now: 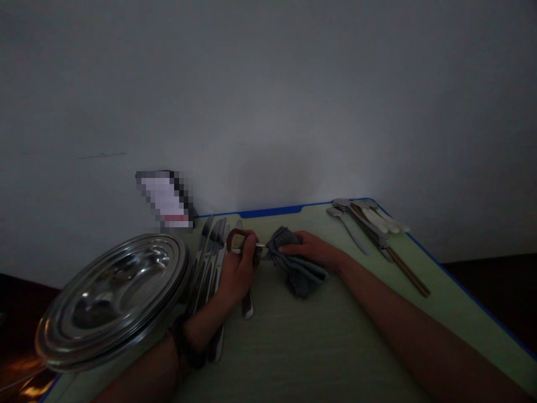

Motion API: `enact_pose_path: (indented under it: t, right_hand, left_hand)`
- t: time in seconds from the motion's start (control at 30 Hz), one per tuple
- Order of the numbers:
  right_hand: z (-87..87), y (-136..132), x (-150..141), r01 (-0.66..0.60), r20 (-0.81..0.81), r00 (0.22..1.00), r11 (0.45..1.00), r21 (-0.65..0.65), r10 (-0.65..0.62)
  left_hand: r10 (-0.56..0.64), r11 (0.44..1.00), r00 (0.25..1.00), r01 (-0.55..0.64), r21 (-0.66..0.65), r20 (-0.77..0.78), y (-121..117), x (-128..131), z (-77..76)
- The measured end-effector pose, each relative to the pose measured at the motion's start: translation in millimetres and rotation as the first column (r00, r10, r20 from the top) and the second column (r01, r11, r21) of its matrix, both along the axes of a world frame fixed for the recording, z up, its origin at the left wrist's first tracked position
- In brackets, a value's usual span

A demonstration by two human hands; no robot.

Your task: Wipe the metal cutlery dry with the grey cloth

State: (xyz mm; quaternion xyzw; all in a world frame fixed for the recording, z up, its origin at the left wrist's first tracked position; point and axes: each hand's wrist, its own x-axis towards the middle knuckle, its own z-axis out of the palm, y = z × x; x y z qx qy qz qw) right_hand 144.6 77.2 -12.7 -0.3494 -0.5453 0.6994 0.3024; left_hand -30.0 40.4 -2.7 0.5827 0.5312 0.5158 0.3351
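My left hand (pixel 241 266) is closed around a utensil with a brown, loop-shaped end (pixel 235 240); its exact kind is unclear. A short shiny metal part of it runs right into a dark grey cloth (pixel 300 274). My right hand (pixel 312 249) grips this folded cloth, which hides the utensil's far end. Beneath and left of my left wrist, several table knives (pixel 205 257) lie side by side, partly covered by the arm. Another knife's handle (pixel 248 307) shows just below my left hand.
Stacked shiny metal plates (pixel 176 246) stand at the table's left. At back right lie a spoon (pixel 350 232), wooden chopsticks (pixel 409 272) and white-handled cutlery (pixel 380 220). A blurred phone-like object (pixel 163 196) leans on the wall (pixel 268 101) behind the green, blue-edged table (pixel 319 347).
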Motion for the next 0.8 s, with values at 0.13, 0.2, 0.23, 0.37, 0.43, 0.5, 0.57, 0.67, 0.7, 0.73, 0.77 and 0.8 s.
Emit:
enact_pose_path:
  t: [0.13, 0.2, 0.23, 0.37, 0.43, 0.5, 0.57, 0.67, 0.7, 0.73, 0.77, 0.8]
  right_hand:
    - [0.0, 0, -1, 0.017, 0.031, 0.999, 1.000, 0.024, -0.018]
    - [-1.0, 0, -1, 0.021, 0.033, 0.999, 1.000, 0.015, -0.021]
    - [-1.5, 0, -1, 0.024, 0.030, 0.999, 1.000, 0.009, -0.024]
    - [-1.6, 0, -1, 0.027, 0.019, 0.999, 1.000, 0.001, -0.027]
    - [-0.9, -1, -1, 0.022, 0.022, 1.000, 1.000, 0.015, -0.022]
    - [-0.2, -1, -1, 0.022, 0.027, 0.999, 0.999, 0.032, -0.023]
    - [0.2, -1, -1, 0.021, 0.031, 0.999, 0.999, 0.032, -0.022]
    - [0.6, -1, -1, 0.029, 0.047, 0.998, 0.999, 0.027, -0.030]
    - [0.7, -1, -2, 0.032, 0.055, 0.998, 0.999, 0.027, -0.033]
    - [0.8, 0, -1, 0.033, 0.060, 0.998, 0.999, 0.027, -0.034]
    - [0.8, 0, -1, 0.031, 0.062, 0.998, 0.999, 0.025, -0.032]
    - [0.8, 0, -1, 0.027, 0.060, 0.998, 0.999, 0.022, -0.028]
  left_hand:
    - [-0.011, 0.999, 0.999, 0.009, -0.048, -0.038, 3, -4, -8.1]
    - [0.001, 0.997, 0.999, -0.003, -0.080, -0.032, 5, -6, -11.9]
    - [0.005, 0.996, 0.999, -0.008, -0.089, -0.032, 5, -6, -13.0]
    - [0.011, 0.996, 0.999, -0.015, -0.093, -0.042, 6, -5, -12.0]
    - [0.010, 0.994, 1.000, -0.012, -0.108, -0.020, 5, -4, -10.3]
    - [0.008, 0.993, 1.000, -0.008, -0.120, -0.003, 5, -3, -9.5]
    - [0.012, 0.993, 1.000, -0.012, -0.119, -0.004, 4, -3, -9.4]
    - [0.007, 0.994, 1.000, -0.008, -0.110, -0.015, 5, -3, -9.8]
    - [0.005, 0.994, 1.000, -0.007, -0.110, -0.015, 5, -4, -9.9]
    - [0.005, 0.994, 1.000, -0.007, -0.111, -0.015, 5, -4, -10.1]
    - [0.007, 0.994, 1.000, -0.009, -0.113, -0.015, 5, -4, -10.4]
    - [0.010, 0.993, 1.000, -0.012, -0.116, -0.017, 5, -4, -10.9]
